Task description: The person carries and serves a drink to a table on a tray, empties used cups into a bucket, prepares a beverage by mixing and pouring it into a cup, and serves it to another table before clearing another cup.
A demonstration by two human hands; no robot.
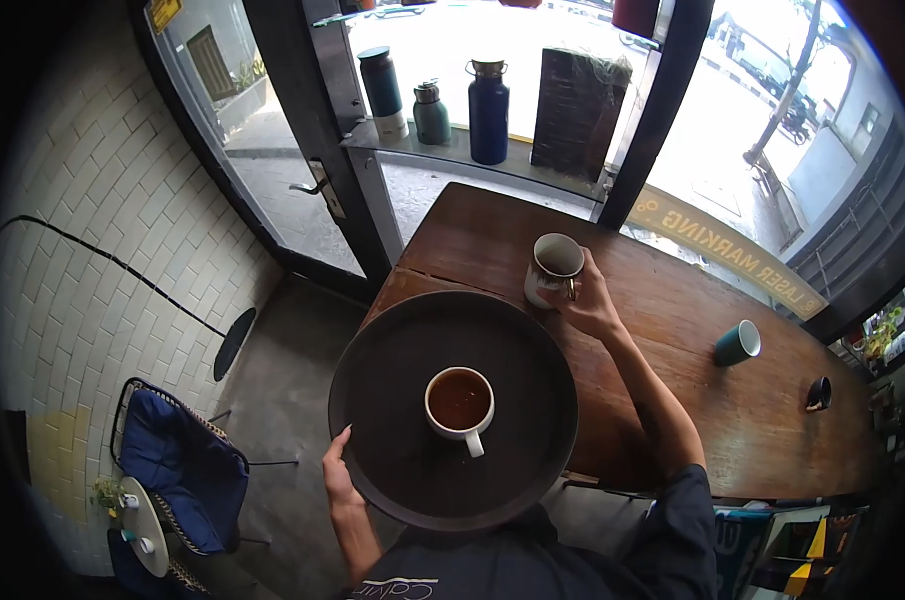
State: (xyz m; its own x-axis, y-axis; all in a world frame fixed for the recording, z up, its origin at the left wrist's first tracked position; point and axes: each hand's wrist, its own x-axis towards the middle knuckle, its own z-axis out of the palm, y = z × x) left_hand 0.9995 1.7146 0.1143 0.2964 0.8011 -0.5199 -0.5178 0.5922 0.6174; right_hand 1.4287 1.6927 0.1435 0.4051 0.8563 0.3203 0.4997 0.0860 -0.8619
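My left hand (343,485) grips the near left edge of a round dark tray (393,350); its thumb lies on the rim and its other fingers are hidden underneath. A white cup (474,443) of brown liquid stands upright near the tray's middle. My right hand (591,300) is closed around the handle side of a light mug (543,287), beyond the tray's upper right edge. The mug is upright with its open top showing. I cannot tell whether its base touches the wooden table (493,230).
Farther right on the table are a teal cup (738,344) and a small dark object (819,394). A glass shelf (443,152) with bottles stands behind it. At left are a door (313,187), a blue-cushioned chair (173,440) and a small side table (145,510).
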